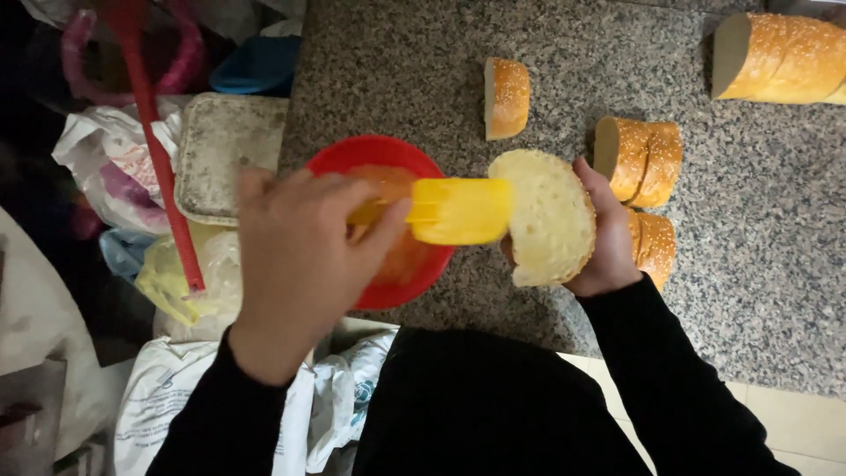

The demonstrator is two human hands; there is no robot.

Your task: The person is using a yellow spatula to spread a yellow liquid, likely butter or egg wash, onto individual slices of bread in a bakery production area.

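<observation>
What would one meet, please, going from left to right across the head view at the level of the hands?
Red stick → left hand → red bowl → yellow spatula → cut bread slice → right hand → sesame bread pieces on the granite counter.

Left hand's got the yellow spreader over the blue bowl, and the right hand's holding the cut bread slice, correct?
Not quite: the head view shows the bowl is red, not blue. The left hand does hold the yellow spreader over it, and the right hand holds the cut bread slice.

Both hands [300,256] [608,238] closed, gripping.
</observation>
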